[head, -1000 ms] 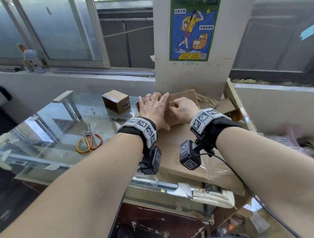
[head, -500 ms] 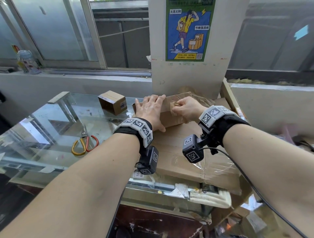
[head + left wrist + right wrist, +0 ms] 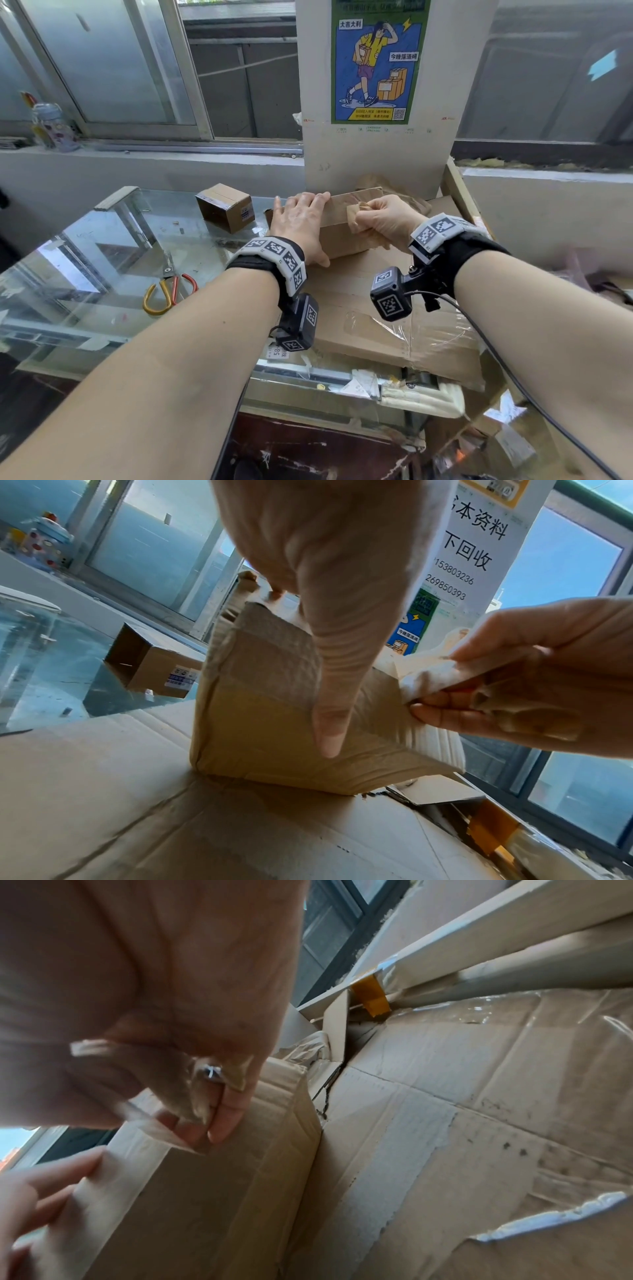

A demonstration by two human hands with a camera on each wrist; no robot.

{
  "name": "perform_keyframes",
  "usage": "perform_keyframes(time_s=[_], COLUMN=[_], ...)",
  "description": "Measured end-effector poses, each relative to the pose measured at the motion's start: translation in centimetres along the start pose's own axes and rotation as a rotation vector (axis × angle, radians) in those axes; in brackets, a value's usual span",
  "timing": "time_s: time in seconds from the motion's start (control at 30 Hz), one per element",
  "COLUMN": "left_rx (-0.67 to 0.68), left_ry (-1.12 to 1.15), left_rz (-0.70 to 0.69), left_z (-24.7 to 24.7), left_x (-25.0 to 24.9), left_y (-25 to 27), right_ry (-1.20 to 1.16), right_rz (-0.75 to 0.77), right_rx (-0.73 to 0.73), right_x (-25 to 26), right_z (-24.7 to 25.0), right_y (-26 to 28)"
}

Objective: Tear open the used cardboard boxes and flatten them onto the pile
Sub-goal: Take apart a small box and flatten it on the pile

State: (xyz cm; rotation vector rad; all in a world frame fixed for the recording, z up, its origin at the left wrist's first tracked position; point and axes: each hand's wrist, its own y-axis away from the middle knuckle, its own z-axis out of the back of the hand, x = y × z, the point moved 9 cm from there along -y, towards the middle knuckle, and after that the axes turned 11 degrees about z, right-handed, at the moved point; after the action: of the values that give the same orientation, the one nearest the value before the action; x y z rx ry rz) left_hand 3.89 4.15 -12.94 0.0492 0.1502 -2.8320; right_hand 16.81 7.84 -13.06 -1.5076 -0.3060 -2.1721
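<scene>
A brown cardboard box (image 3: 342, 236) stands on the pile of flattened cardboard (image 3: 359, 308) in front of the pillar. My left hand (image 3: 303, 222) lies flat on its top at the left end, fingers straight, with the thumb (image 3: 329, 669) down the near side. My right hand (image 3: 383, 219) pinches a strip of brown tape (image 3: 354, 212) lifted off the box top. In the left wrist view the tape (image 3: 424, 674) is crumpled between the thumb and fingers of the right hand (image 3: 531, 683). In the right wrist view the fingertips (image 3: 222, 1118) hold it over the box's (image 3: 222, 1191) edge.
A small closed box (image 3: 226, 207) stands on the glass table (image 3: 102, 257) to the left. Scissors (image 3: 168, 291) with red and yellow handles lie nearer me. A white pillar with a poster (image 3: 376, 68) rises right behind the box. A bottle (image 3: 51, 126) stands on the window sill.
My right hand has pulled the tape strip up and back towards me, and more of it is off the box. The left hand stays pressed on the box top.
</scene>
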Motion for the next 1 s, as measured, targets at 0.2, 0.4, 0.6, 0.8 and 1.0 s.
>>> perform_keyframes(time_s=[0.2, 0.4, 0.6, 0.8, 1.0], left_rx=[-0.017, -0.074, -0.096, -0.069, -0.059], left_ry=[-0.058, -0.08, -0.082, -0.05, -0.026], left_rz=[-0.024, -0.057, -0.116, -0.108, -0.119], left_z=[0.0, 0.4, 0.4, 0.1, 0.2], left_x=[-1.6, -3.0, -4.4, -4.1, -3.9], left_y=[0.4, 0.7, 1.1, 1.2, 1.0], right_ry=[0.028, 0.218, 0.345, 0.336, 0.339], right_rz=[0.027, 0.029, -0.018, -0.036, -0.024], right_rx=[-0.068, -0.165, -0.118, -0.08, -0.097], right_x=[0.9, 1.3, 0.6, 0.5, 0.6], right_z=[1.0, 1.9, 0.6, 0.1, 0.3], right_y=[0.1, -0.2, -0.6, -0.8, -0.9])
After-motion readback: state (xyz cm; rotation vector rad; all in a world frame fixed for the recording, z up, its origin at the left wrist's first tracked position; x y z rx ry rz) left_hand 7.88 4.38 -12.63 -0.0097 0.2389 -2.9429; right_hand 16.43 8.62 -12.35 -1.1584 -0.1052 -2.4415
